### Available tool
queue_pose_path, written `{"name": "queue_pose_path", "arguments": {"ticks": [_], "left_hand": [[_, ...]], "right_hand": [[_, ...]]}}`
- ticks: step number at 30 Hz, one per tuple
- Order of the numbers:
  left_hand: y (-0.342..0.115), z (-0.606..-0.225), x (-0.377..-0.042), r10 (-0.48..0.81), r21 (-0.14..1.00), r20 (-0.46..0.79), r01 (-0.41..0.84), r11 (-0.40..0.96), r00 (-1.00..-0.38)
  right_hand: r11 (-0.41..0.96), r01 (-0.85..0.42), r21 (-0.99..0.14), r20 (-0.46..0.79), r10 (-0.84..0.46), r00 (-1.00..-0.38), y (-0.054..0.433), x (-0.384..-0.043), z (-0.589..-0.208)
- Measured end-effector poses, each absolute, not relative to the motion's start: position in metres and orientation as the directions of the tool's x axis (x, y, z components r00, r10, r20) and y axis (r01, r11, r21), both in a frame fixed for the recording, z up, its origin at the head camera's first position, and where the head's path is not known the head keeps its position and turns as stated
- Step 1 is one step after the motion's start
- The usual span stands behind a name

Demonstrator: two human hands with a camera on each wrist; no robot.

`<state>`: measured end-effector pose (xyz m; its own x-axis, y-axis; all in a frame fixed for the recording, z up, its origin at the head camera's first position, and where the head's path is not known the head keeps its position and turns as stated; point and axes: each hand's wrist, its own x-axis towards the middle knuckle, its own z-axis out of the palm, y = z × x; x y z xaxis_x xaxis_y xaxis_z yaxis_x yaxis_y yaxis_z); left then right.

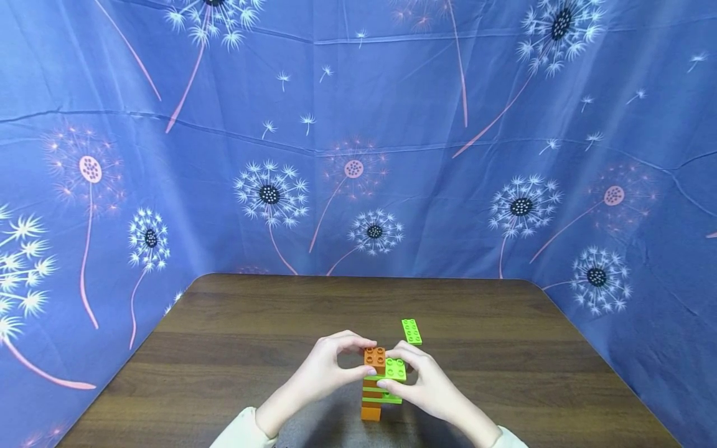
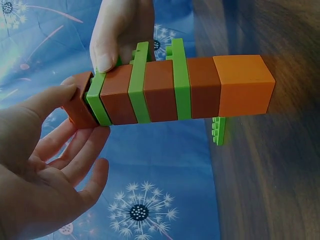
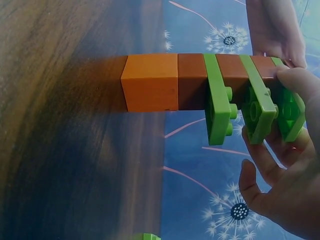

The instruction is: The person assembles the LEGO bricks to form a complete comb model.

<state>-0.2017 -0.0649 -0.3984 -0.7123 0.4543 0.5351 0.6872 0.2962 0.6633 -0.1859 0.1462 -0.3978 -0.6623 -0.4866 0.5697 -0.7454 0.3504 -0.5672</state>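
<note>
A tower of toy building bricks stands upright on the table, with an orange brick (image 1: 371,414) at its base. Above that, brown bricks (image 2: 162,91) alternate with green plates whose studded ends jut out to the right. My left hand (image 1: 330,367) pinches the topmost brown brick (image 1: 374,358) between thumb and fingers. That brick sits slightly tilted, a dark gap showing beneath it in the left wrist view. On the other side, my right hand (image 1: 428,382) grips the uppermost green plate (image 1: 396,369), its thumb in front and fingers behind.
A loose green plate (image 1: 411,331) lies studs up on the brown wooden table (image 1: 269,317), behind the tower and a little to the right. Blue cloth (image 1: 426,186) with dandelion prints hangs around the table's back and sides.
</note>
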Motion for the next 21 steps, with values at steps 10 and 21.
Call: {"name": "queue_pose_path", "arguments": {"ticks": [10,21], "left_hand": [[-0.067,-0.399,-0.204,0.512,0.516,0.635,0.810,0.277,-0.579],[-0.067,-0.395,-0.204,0.507,0.575,0.576,0.759,0.307,-0.641]], "right_hand": [[0.351,-0.771,-0.531,0.582,-0.510,-0.633,0.152,-0.205,-0.423],[0.328,-0.783,-0.528,0.581,-0.533,-0.616,0.154,-0.210,-0.425]]}}
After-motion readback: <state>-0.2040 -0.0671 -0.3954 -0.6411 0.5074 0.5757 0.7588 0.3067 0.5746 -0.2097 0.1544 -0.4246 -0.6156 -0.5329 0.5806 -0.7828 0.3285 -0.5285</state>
